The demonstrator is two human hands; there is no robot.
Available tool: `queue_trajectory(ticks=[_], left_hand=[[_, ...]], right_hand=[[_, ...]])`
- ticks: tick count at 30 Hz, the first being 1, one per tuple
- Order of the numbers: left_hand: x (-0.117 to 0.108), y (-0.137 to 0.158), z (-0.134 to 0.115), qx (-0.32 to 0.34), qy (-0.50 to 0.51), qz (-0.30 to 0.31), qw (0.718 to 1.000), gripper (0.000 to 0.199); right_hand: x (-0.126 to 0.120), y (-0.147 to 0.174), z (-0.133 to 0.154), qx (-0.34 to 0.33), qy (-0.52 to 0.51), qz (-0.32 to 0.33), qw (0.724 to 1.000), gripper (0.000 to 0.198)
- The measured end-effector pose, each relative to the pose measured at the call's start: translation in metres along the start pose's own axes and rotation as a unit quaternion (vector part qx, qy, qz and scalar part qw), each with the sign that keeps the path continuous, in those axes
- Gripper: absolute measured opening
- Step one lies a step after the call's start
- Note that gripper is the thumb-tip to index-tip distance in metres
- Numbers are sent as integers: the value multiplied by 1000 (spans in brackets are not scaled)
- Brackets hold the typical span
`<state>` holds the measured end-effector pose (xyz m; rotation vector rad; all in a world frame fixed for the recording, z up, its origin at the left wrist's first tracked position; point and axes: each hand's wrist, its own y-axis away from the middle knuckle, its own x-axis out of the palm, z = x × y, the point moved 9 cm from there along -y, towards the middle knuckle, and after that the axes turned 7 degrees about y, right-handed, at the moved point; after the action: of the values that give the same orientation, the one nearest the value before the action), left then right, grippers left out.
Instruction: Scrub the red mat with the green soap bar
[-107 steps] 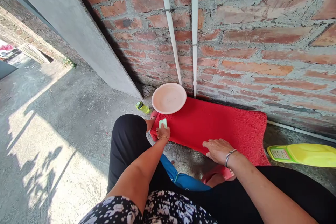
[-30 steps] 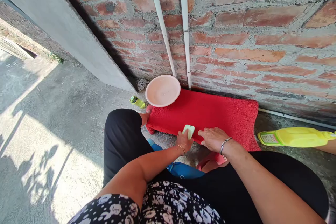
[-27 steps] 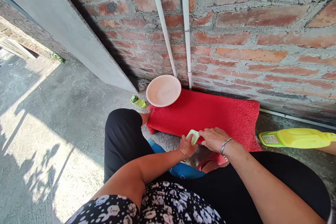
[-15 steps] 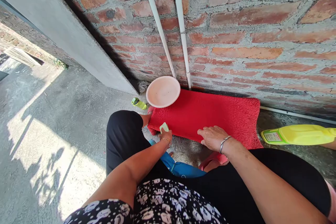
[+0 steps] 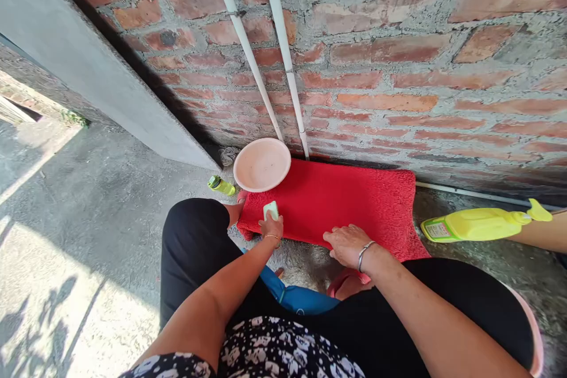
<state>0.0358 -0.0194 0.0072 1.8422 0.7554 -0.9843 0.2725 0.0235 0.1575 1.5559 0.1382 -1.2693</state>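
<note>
Pale block [image 5: 271, 208] in left fingers [image 5: 266, 224]

Red cloth [image 5: 336, 195] draped over a low support, its near edge by the right fingers [image 5: 331, 237]; a pale pink basin [image 5: 262, 165] sits on it beyond the left fingers [image 5: 267, 227]. Concrete floor [image 5: 124, 171]: yellow bottle [image 5: 482, 224], right of the right fingers; green bottle [image 5: 222, 186], left of the left fingers.

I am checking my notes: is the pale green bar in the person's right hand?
No, the left hand holds the pale green bar, while the right hand is at the red cloth.
</note>
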Motion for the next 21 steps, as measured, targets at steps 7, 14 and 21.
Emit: queue_trajectory(ticks=[7,14,21], left_hand=[[50,61,-18,98,-19,90,991,68],[65,88,-50,227,-38,155,961,64],[32,28,-44,65,-36,57,996,62]], right_hand=[[-1,-2,-1,-2,-7,3,1000,34],[-3,-3,1,-9,-14,-1,1000,34],[-2,-2,-2,-7,-20,-1,1000,34]])
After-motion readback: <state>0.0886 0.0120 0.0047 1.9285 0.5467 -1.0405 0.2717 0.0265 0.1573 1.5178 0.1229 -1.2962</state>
